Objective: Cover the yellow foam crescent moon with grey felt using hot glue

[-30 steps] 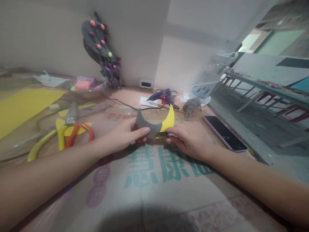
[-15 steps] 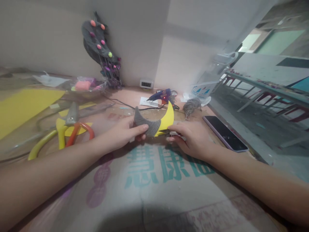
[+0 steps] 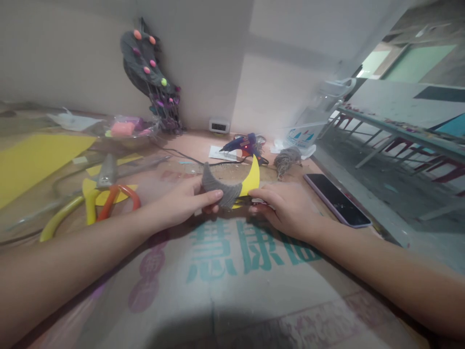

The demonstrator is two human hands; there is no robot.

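A yellow card crescent [image 3: 251, 180], its left part wound with grey yarn [image 3: 222, 190], is held up above the table with its horns pointing upward. My left hand [image 3: 192, 198] is closed on the yarn-covered part, thumb in front and fingers behind. In my right hand [image 3: 286, 206] is a pair of small thread snips [image 3: 247, 199], pinched between thumb and fingers. Their dark blades lie at the lower edge of the crescent, where the yarn meets the bare card; the tips are partly hidden.
Behind the crescent lie a blue glue gun [image 3: 240, 144], a grey yarn bundle [image 3: 286, 161] and a small clock [image 3: 219, 126]. A phone [image 3: 337, 199] is at right. Large shears [image 3: 107, 182] and yellow card [image 3: 39, 157] lie left. A decorated grey crescent [image 3: 140, 63] leans on the wall.
The snips' blades have shifted left along the crescent's lower edge, and less of them shows. The right hand has moved slightly with them. The left hand keeps its hold.
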